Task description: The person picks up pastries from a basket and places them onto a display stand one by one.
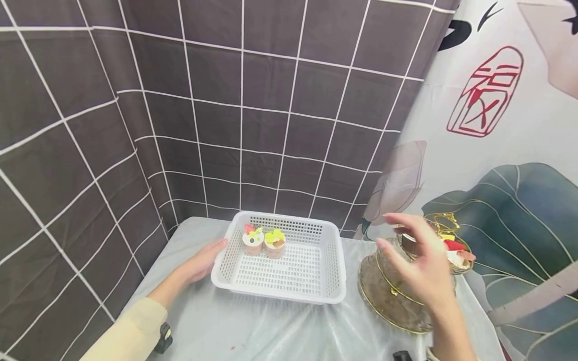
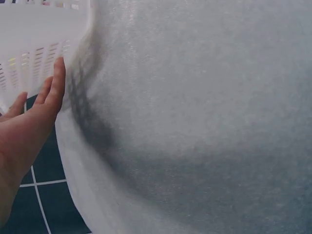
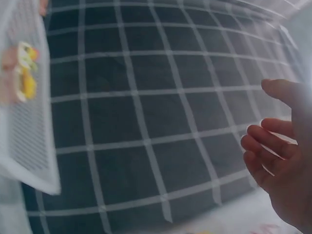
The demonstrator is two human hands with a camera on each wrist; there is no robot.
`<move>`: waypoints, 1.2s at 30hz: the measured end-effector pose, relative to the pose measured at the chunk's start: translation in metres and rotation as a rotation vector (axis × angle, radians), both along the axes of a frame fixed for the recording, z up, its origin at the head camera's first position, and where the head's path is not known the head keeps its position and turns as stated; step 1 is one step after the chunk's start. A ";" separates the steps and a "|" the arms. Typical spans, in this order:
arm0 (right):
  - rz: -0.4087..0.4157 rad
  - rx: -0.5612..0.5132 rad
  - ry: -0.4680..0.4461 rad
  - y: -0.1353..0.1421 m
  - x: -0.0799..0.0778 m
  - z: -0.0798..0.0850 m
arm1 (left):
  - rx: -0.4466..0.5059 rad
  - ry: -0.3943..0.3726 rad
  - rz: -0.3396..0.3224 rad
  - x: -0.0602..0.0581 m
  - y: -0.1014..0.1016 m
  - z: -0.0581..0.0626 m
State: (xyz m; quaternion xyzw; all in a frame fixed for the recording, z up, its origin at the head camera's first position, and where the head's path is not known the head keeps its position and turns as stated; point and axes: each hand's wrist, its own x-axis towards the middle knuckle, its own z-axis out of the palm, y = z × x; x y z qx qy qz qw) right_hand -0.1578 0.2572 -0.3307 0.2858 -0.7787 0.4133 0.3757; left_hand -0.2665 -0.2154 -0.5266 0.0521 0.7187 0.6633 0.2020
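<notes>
A white plastic basket (image 1: pixel 289 296) sits on the table, with two small cupcakes side by side in its left part. One cupcake (image 1: pixel 253 242) has a pink and yellow-green topping, the other (image 1: pixel 275 244) a yellow and brown one. My left hand (image 1: pixel 205 260) rests its extended fingers against the basket's left wall, also seen in the left wrist view. Above a tiered stand (image 1: pixel 393 306) with gold rims, my right hand (image 1: pixel 424 265) hangs with thumb and fingers spread apart and nothing between them. It partly hides the stand's upper tier, where red and white items (image 1: pixel 456 250) show.
A pale grey cloth covers the table (image 1: pixel 253 331). Behind and to the left hangs a dark curtain (image 1: pixel 271 125) with a white grid. A patterned white curtain (image 1: pixel 492 150) hangs at the right, close behind the stand.
</notes>
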 end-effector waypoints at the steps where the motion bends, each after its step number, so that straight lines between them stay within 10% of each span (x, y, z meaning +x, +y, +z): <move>1: 0.006 0.034 -0.028 -0.005 -0.006 -0.006 | 0.000 -0.004 0.008 0.000 0.001 0.001; 11: 0.092 0.116 -0.329 -0.059 -0.058 -0.059 | -0.021 0.044 0.040 0.001 0.002 0.004; 23: 0.145 -0.106 -0.559 -0.114 -0.099 -0.123 | -0.028 0.056 0.036 0.001 -0.001 0.008; 36: 0.060 -0.301 -0.594 -0.169 -0.125 -0.150 | -0.118 0.040 0.075 0.005 0.012 0.017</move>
